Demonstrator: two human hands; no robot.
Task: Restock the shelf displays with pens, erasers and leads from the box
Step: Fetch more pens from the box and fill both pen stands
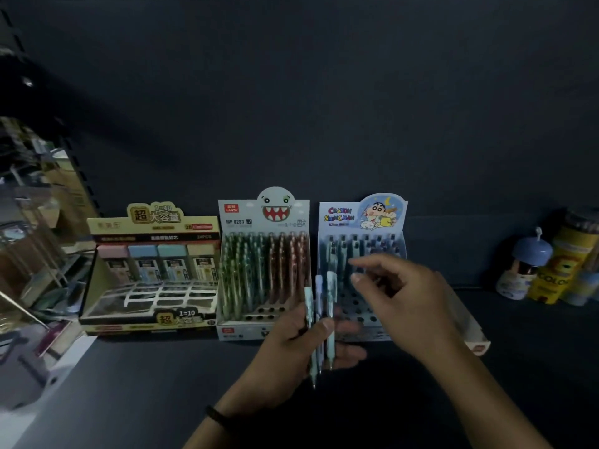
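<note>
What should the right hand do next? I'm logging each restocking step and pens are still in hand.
Probably take one pen from the bunch of pens in the left hand and drop it into an open hole of the Crayon Shinchan display. The right hand hovers empty over that display, whose front rows show empty holes.

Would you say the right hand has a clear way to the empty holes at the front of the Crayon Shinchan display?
Probably yes. The right hand is open and hovers just above that display; nothing lies between it and the empty holes. The left hand holds the pens slightly to the side.
</note>
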